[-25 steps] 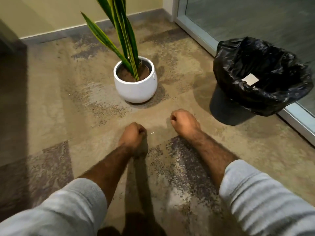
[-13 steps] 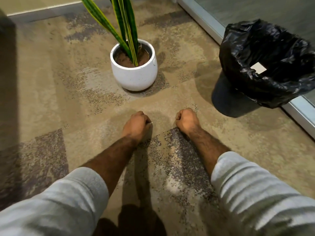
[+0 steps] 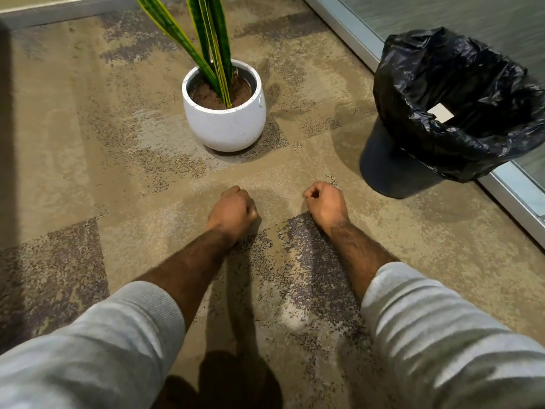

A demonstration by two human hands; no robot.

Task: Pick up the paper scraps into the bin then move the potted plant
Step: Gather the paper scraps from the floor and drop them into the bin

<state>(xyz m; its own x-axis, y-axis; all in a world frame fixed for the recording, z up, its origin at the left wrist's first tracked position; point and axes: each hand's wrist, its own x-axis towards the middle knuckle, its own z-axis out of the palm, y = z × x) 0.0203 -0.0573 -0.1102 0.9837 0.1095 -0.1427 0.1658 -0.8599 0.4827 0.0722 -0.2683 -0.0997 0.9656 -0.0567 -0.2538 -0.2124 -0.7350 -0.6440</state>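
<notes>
**Fists over the carpet, plant and bin beyond**

We look down at a mottled tan and grey carpet (image 3: 88, 172), our grey sleeves (image 3: 97, 343) pushed up the forearms. Our left hand (image 3: 233, 209) hangs low over the middle of the floor, curled into a tight fist; whether it holds anything we cannot tell. Beyond it stands the potted plant (image 3: 224, 113), upright in a round white pot with brown soil and long green, yellow-edged leaves rising out of the top of the view. Our right hand (image 3: 326, 202) is near the left one and apart from it, also closed into a fist with the thumb tucked against the fingers; its contents are hidden too. Far right, against the metal frame of a glass wall (image 3: 513, 190), sits the bin (image 3: 392, 169), lined with a crumpled black bag (image 3: 442, 84). One pale paper scrap (image 3: 441, 113) lies inside it.
</notes>
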